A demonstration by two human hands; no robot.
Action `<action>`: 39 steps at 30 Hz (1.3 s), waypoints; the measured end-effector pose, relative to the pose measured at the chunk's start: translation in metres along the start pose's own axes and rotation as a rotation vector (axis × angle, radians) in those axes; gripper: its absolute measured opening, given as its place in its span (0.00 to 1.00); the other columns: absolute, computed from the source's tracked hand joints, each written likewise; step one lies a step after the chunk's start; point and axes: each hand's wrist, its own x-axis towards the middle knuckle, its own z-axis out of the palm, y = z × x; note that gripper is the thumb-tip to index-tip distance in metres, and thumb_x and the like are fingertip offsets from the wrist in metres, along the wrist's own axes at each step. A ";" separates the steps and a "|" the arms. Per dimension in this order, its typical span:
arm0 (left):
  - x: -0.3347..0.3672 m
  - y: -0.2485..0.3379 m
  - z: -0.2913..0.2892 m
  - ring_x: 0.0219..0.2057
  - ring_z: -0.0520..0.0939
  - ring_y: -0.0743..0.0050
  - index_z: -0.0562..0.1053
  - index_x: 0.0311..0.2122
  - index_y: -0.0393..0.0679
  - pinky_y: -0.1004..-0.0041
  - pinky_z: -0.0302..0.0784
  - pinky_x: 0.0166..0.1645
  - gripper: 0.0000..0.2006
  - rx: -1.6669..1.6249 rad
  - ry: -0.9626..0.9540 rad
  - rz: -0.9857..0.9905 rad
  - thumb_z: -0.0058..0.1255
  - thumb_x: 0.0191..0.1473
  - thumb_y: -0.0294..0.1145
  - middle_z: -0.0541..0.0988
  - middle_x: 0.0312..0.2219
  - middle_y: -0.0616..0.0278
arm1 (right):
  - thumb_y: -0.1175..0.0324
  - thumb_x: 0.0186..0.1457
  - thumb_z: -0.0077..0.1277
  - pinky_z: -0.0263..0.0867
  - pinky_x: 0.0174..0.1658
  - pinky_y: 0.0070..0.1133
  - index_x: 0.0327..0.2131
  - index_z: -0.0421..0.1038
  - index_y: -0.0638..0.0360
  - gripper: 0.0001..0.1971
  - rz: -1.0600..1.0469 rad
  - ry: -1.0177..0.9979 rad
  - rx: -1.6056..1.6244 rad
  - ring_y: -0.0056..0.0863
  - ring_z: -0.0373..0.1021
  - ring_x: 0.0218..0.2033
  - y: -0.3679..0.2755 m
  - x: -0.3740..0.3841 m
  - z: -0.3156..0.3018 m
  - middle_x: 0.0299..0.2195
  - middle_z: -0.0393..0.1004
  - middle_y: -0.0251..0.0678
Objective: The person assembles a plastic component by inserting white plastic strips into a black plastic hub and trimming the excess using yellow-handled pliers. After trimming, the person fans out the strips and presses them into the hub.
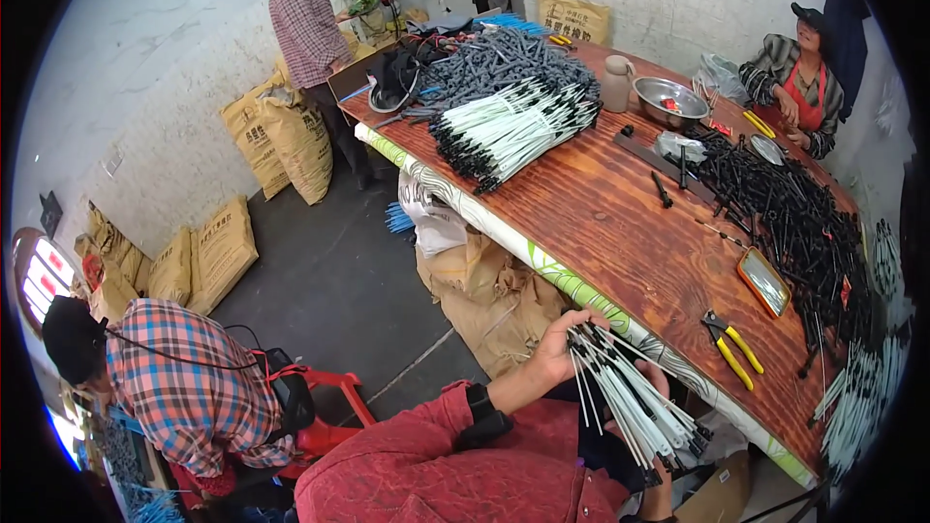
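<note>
Loose bundle of thin white rods with black ends (635, 402) fans out in front of the person, near the edge of a red-brown wooden table (591, 232). The left hand (562, 347) grips its upper end; the right hand (656, 380) is partly hidden behind it, so its grip cannot be told. On the table lie yellow-handled metal pliers (744, 360), heaped black plastic pieces (785, 203) and a larger white-rod stack (518, 131) beside dark grey plastic pieces (484, 63).

The rods (635, 399) are white and black, the table (620, 242) streaky reddish-brown.
</note>
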 end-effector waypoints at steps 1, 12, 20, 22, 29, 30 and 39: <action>0.000 -0.001 -0.001 0.36 0.75 0.73 0.67 0.38 0.47 0.62 0.76 0.48 0.08 -0.011 -0.005 0.003 0.53 0.55 0.24 0.69 0.31 0.69 | 0.70 0.44 0.70 0.66 0.55 0.25 0.64 0.54 0.63 0.45 -0.136 -0.063 -0.082 0.31 0.67 0.52 0.001 0.002 0.005 0.56 0.66 0.42; -0.002 -0.024 -0.052 0.32 0.81 0.64 0.75 0.35 0.43 0.62 0.80 0.42 0.09 0.178 0.203 -0.207 0.50 0.59 0.37 0.79 0.30 0.61 | 0.69 0.42 0.68 0.60 0.60 0.31 0.57 0.66 0.63 0.36 -0.091 -0.072 -0.397 0.37 0.65 0.56 0.000 0.018 0.013 0.54 0.69 0.43; -0.005 -0.039 -0.105 0.30 0.82 0.63 0.75 0.34 0.43 0.63 0.80 0.40 0.10 0.223 0.312 -0.148 0.50 0.58 0.38 0.81 0.29 0.61 | 0.68 0.56 0.53 0.64 0.57 0.27 0.56 0.66 0.62 0.24 0.129 -0.077 -0.168 0.32 0.70 0.52 0.032 0.012 0.008 0.51 0.71 0.42; -0.002 -0.035 -0.124 0.31 0.82 0.64 0.75 0.35 0.42 0.64 0.79 0.41 0.09 0.216 0.287 -0.161 0.49 0.59 0.37 0.81 0.29 0.61 | 0.69 0.56 0.53 0.64 0.57 0.26 0.56 0.66 0.62 0.23 0.121 -0.067 -0.163 0.31 0.70 0.52 0.031 0.012 0.008 0.51 0.71 0.41; 0.011 -0.029 -0.135 0.29 0.79 0.66 0.74 0.39 0.40 0.65 0.78 0.43 0.15 0.003 0.171 -0.413 0.50 0.59 0.43 0.80 0.30 0.56 | 0.76 0.56 0.54 0.65 0.56 0.24 0.54 0.66 0.63 0.21 0.056 -0.039 -0.134 0.27 0.69 0.51 0.020 0.018 0.005 0.49 0.72 0.38; 0.009 -0.030 -0.128 0.29 0.79 0.66 0.74 0.39 0.40 0.65 0.78 0.43 0.15 0.001 0.175 -0.415 0.50 0.59 0.43 0.80 0.30 0.56 | 0.77 0.56 0.54 0.65 0.56 0.23 0.54 0.66 0.64 0.21 0.050 -0.035 -0.130 0.26 0.69 0.51 0.019 0.019 0.004 0.49 0.72 0.38; -0.011 -0.023 -0.098 0.41 0.78 0.64 0.71 0.52 0.40 0.68 0.75 0.51 0.29 0.108 0.409 -0.547 0.49 0.60 0.57 0.78 0.45 0.53 | 0.82 0.51 0.59 0.68 0.49 0.19 0.49 0.69 0.63 0.21 0.218 0.057 0.094 0.20 0.71 0.44 0.014 0.026 -0.007 0.44 0.74 0.33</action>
